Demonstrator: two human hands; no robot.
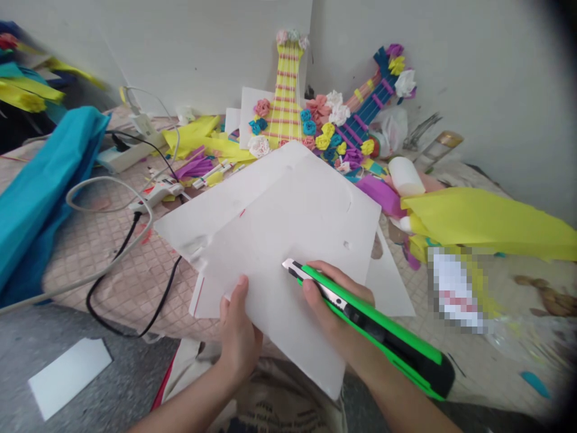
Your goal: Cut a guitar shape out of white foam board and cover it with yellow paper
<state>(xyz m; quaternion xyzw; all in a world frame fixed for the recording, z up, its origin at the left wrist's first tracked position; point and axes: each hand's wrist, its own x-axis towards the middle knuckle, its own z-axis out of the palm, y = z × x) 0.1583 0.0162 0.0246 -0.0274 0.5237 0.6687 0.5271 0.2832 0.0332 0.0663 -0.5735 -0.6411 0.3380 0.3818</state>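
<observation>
The left hand (238, 328) pinches a flat, white, foam-like board (288, 216) over the quilted-cloth-covered bench (72, 258); the right hand (336, 297) grips a green-and-black utility knife (383, 328), blade over the board. Cutting seems in hand; the next stroke calls for steady support.

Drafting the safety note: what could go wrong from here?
1. The green utility knife has its blade exposed, with the left hand gripping the white board nearby; a slip might cut the thumb.
2. The board's near corner overhangs the table, so it may flex under pressure.
</observation>
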